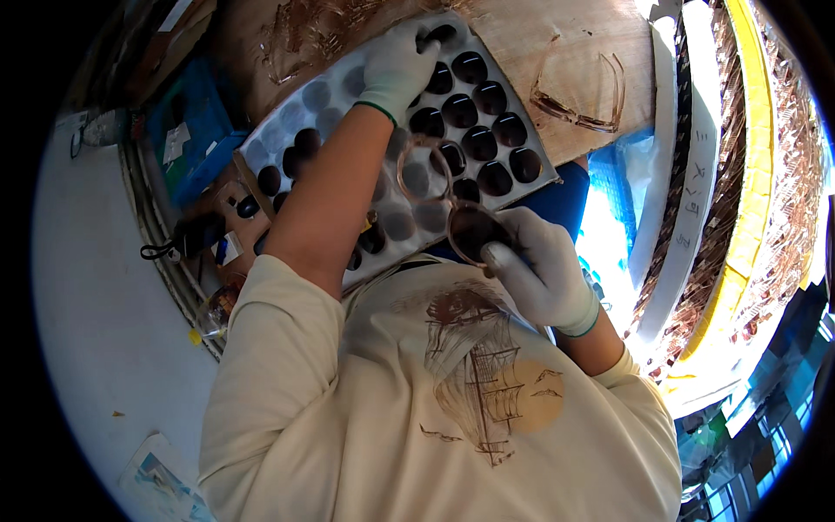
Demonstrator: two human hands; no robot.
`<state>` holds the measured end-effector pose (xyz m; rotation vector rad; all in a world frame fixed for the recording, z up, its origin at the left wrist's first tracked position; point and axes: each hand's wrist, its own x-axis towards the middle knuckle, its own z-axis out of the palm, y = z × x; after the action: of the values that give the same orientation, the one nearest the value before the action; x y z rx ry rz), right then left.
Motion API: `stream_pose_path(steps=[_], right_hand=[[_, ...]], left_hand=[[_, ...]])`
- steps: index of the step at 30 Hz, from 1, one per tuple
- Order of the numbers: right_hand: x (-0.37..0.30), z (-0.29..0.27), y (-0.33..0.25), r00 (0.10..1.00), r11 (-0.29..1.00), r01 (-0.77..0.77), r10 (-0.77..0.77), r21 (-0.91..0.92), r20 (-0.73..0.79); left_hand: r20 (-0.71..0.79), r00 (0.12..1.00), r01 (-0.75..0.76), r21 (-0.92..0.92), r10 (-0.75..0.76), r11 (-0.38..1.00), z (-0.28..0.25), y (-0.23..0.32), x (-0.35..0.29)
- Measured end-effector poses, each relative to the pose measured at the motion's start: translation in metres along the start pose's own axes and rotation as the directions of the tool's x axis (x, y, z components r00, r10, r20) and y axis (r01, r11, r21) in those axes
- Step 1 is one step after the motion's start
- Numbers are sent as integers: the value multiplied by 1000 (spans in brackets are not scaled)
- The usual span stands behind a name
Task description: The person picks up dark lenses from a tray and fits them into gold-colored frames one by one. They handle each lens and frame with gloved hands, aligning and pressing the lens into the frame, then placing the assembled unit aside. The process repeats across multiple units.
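My left hand (398, 63), in a white glove, reaches across a pale foam tray (291, 129) and pinches a dark lens (441, 36) in the pocket at its far corner. Several more dark round lenses (478, 143) fill the tray's pockets. Close to my chest, my gloved right hand (541, 271) grips a translucent pink glasses frame (445, 198). A dark lens (474, 231) sits in the rim under my thumb. The other rim (424, 170) is empty, and the tray shows through it.
Another pink glasses frame (581, 94) lies on the wooden board (557, 35) behind the tray, and a pile of frames (300, 39) lies at the far left. Long white trays of stacked frames (739, 174) run along the right. A blue box (187, 130) and a black tool (193, 237) are at the left.
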<state>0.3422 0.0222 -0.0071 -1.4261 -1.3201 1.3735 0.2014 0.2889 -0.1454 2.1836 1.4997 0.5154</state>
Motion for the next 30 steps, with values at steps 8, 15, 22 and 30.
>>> stream_pose_path(steps=[8,15,22,30], right_hand=[[7,30,14,981,952,188,-170,242,-93],[12,83,3,989,961,150,-150,233,-21],[19,102,-25,911,973,224,-229,54,343],[-22,117,-26,938,955,-126,26,267,346]], left_hand=[[-10,995,-100,-313,102,944,-103,10,-210],[106,992,119,-624,-67,773,-164,11,-303],[-62,971,27,-932,-232,362,-169,23,-306],[382,923,378,-922,-48,-81,-171,8,-321]])
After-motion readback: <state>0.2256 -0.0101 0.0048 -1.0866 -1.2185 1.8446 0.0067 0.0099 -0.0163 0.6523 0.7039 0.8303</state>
